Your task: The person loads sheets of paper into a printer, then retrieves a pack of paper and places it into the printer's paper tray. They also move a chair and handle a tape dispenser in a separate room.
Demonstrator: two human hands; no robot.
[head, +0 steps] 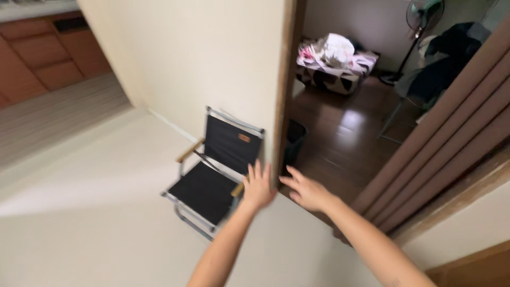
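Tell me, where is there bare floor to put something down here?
The pale floor left of the folding chair is bare. Dark wood floor past the doorway is free up to the patterned bundle. It is crowded by the fan.

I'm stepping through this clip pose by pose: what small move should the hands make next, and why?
Probably lower the left hand onto the folding chair: it hovers open just above the chair's near wooden armrest, while the right hand, also open, holds nothing beside the door frame.
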